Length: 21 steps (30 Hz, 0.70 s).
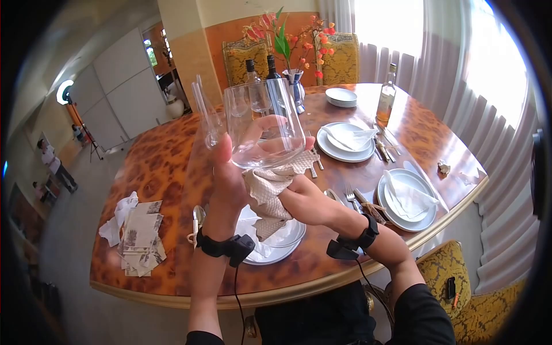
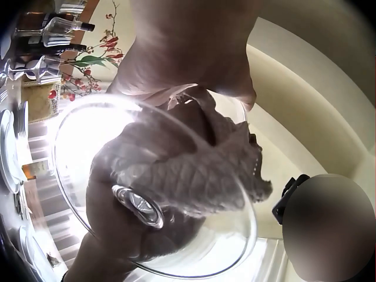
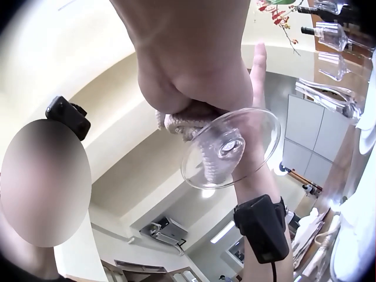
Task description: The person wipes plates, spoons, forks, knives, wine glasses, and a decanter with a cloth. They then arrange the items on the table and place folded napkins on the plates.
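Observation:
In the head view a clear stemmed glass (image 1: 265, 125) is held up over the near side of the table, its bowl facing away and its foot turned toward the wrist cameras. My left hand (image 1: 231, 179) holds the bowl, thumb at the near left side and fingers showing through from behind. Lower down, my right hand (image 1: 306, 201) grips a beige textured cloth (image 1: 268, 187) bunched beneath the bowl. The left wrist view shows the round glass foot (image 2: 249, 235) large in front, with the cloth behind it. A plate (image 1: 282, 251) with a white napkin lies below the hands.
Plates with folded napkins (image 1: 409, 195) and cutlery stand at right, beside a liquor bottle (image 1: 386, 103). More glasses (image 1: 210, 118), dark-topped bottles and a flower vase (image 1: 296, 92) are behind the held glass. Patterned papers (image 1: 142, 236) and crumpled white tissue (image 1: 118, 218) lie left.

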Available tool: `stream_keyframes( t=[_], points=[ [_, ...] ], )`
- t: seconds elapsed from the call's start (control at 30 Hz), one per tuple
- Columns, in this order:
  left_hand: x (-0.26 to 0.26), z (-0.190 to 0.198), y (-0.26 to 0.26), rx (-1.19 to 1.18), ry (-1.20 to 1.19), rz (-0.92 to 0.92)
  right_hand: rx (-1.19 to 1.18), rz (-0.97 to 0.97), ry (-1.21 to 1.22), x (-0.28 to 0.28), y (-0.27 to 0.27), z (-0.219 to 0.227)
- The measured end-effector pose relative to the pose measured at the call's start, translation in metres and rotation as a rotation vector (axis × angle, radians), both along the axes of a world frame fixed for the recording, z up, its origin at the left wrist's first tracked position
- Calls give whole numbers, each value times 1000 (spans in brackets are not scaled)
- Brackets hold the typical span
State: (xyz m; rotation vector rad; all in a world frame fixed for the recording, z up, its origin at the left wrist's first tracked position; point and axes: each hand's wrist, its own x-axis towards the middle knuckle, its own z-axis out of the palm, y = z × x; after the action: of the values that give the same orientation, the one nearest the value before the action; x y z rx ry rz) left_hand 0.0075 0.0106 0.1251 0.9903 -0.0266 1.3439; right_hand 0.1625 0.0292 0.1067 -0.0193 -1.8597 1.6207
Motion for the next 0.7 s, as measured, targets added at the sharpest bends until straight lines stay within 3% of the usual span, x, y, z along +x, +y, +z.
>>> stream_keyframes(
  t=[0.07,0.1,0.13,0.17,0.2,0.23,0.37,0.43,0.5,0.6,0.7],
  points=[
    [8,13,-9,-24,319,372,90,-181,-9,1,2,-1],
    [12,19,-14,-38,478,557,90,-183,-10,-1,8,1],
    [14,20,-20,22,508,685,344,-336,85,-3,17,4],
    [19,21,-25,21,506,682,601,-487,179,-3,21,6],
    [27,21,-29,99,545,807,479,-433,-17,6,17,9],
    [30,21,-31,180,583,934,484,-432,-20,6,16,9],
    [24,15,-25,308,680,1166,703,-565,36,0,10,-2],
    [24,19,-29,273,612,1162,626,-468,4,3,6,-2],
    [15,26,-34,196,458,870,592,-393,-53,9,6,-3],
    [0,26,-29,285,483,787,688,-108,-53,19,1,4],
    [-2,30,-36,320,507,703,740,-49,-102,31,-1,1]
  ],
)
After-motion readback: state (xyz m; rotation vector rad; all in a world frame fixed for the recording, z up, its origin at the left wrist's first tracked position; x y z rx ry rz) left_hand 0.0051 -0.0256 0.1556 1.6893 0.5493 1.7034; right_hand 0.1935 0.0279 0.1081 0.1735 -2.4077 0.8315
